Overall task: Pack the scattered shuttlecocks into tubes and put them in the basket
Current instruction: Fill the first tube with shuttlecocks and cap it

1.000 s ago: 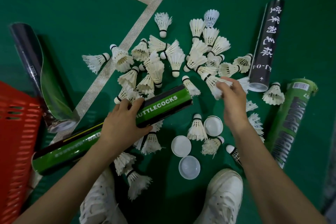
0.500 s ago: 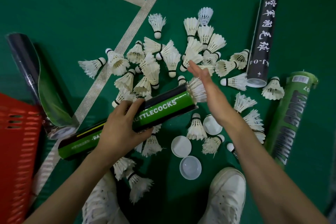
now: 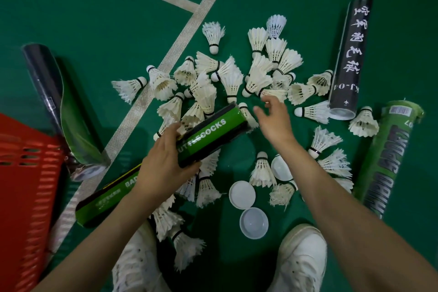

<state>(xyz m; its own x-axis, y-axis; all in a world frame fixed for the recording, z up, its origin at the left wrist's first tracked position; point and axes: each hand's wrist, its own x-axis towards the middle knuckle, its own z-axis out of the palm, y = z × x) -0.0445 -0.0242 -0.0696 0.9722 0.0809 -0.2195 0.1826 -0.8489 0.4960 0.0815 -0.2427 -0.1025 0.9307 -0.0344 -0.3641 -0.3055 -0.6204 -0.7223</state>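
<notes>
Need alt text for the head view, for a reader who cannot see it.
Seen from above, a person's left hand grips a green tube while the open right hand reaches toward white shuttlecocks scattered on a green floor. A red basket sits at left.

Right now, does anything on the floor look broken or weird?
Yes. The dark tube beside the red basket is split along its side, its wall peeled open. A shuttlecock by the white lids has ragged, frayed feathers.
</notes>
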